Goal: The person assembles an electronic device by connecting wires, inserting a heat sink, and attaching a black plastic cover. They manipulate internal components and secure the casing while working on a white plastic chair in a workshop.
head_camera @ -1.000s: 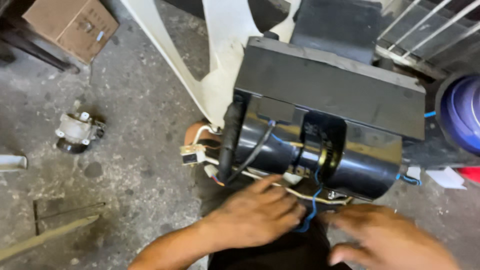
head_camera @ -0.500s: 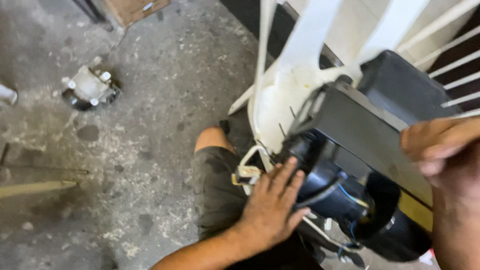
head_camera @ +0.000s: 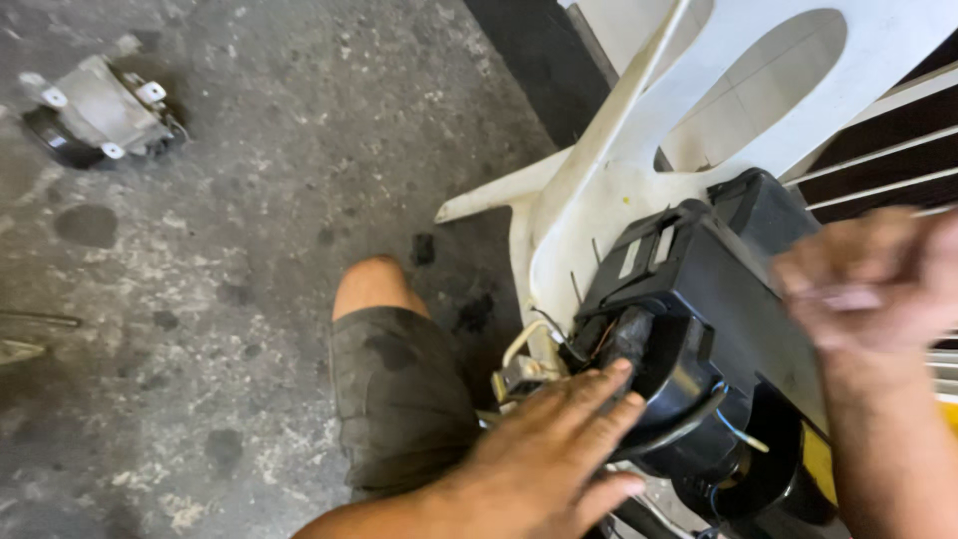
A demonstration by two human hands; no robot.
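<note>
Black plastic blower housing (head_camera: 699, 329), boxy above and rounded below, tilted across the lower right, propped against a white plastic chair (head_camera: 619, 190) and near the knee. Left hand (head_camera: 549, 459) flat and spread, fingers (head_camera: 599, 384) extended, fingertips touching the rounded black end of the housing just beside a bundle of wires and a small pale connector (head_camera: 524, 374); nothing gripped, palm lying open over the lap. Right hand (head_camera: 868, 279) blurred at the upper right edge of the housing, fingers curled over its top; cannot tell whether clamped on it or only resting there. Thin blue wire (head_camera: 738, 434) looping by the dark round opening at the bottom of the housing, with a strip of yellow (head_camera: 813, 464) just beside it. Bare knee and olive shorts (head_camera: 399, 399) in the lower middle, left of the housing. Grey, stained concrete floor (head_camera: 249, 250) all around. Small grey metal part (head_camera: 100, 110) with pale tabs lying on the floor at upper left, well apart from both hands. Thin metal strip (head_camera: 20, 334) at the far left edge, partly cut off. White bars (head_camera: 878, 150) of a grille or rack behind the chair at upper right.
</note>
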